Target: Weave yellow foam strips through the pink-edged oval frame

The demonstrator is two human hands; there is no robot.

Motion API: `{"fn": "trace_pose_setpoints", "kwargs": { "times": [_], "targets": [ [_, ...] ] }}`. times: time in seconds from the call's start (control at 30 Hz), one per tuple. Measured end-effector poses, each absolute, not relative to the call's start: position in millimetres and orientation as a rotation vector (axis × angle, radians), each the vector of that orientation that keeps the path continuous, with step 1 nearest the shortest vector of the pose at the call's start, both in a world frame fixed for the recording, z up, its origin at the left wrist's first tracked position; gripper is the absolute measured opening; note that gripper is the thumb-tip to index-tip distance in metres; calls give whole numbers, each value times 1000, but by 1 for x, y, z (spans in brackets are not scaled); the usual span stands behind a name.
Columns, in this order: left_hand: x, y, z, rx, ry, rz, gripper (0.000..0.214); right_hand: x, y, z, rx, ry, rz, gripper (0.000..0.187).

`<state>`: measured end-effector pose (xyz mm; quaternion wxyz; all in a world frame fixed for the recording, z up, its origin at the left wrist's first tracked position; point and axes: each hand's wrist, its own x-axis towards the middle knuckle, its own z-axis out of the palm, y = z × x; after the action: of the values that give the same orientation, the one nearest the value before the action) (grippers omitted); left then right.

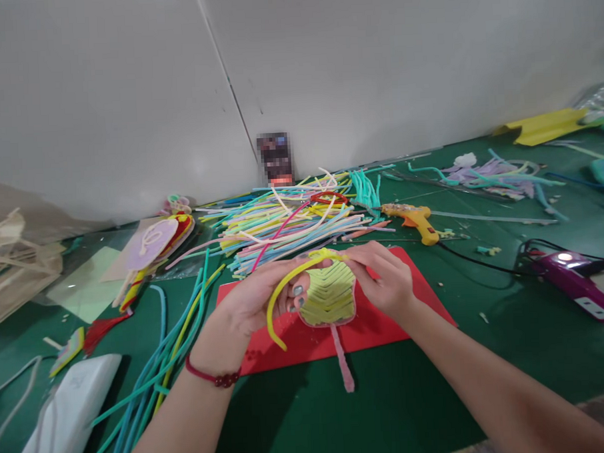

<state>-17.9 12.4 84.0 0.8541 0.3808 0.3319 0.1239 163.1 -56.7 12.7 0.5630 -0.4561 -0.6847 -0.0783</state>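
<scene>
My left hand [257, 288] is closed around the left edge of a small fan-shaped piece [330, 295]. Rows of yellow-green pipe cleaner fill its face in a chevron pattern, and a pink fuzzy stem [342, 358] hangs from the bottom. A bright yellow pipe cleaner [280, 297] runs along the top of the piece, its loose end curving down in front of my left hand. With fingertips pinched, my right hand [389, 279] holds this yellow strand at the upper right edge. Below both hands lies a red sheet [430, 294].
Behind my hands lies a heap of coloured pipe cleaners [292, 220]. An orange glue gun [416, 220] rests to its right, its cord leading to a purple device [574, 281]. Decorated fans [155, 243], teal strands [139, 400] and a white box [73, 417] are at left.
</scene>
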Motion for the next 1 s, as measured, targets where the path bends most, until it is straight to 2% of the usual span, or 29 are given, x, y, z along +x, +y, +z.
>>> {"fn": "trace_pose_setpoints", "kwargs": {
  "times": [0.23, 0.4, 0.53, 0.63, 0.73, 0.8, 0.93, 1.0],
  "targets": [
    [-18, -3, 98, 746, 614, 171, 24, 164, -66, 16, -1032, -1679, -404, 38],
    [-19, -10, 103, 811, 583, 211, 6, 163, -68, 19, -1015, -1716, -448, 37],
    [-13, -14, 102, 1217, 738, 301, 13, 162, -65, 16, -1049, -1686, -413, 33],
    [-11, -22, 108, 1756, 1030, 703, 13, 161, -60, 14, -1132, -1589, -380, 28],
    [-10, -36, 116, 1973, 1083, 1081, 13, 161, -57, 14, -1238, -1483, -353, 22],
    [-8, -43, 117, 1920, 1026, 1057, 10, 161, -56, 14, -1270, -1428, -349, 21],
    [5, -41, 100, 1528, 951, 611, 19, 159, -59, 13, -1211, -1404, -394, 24],
    [10, -33, 89, 1306, 957, 682, 19, 159, -60, 13, -1178, -1447, -402, 28]
  ]
}}
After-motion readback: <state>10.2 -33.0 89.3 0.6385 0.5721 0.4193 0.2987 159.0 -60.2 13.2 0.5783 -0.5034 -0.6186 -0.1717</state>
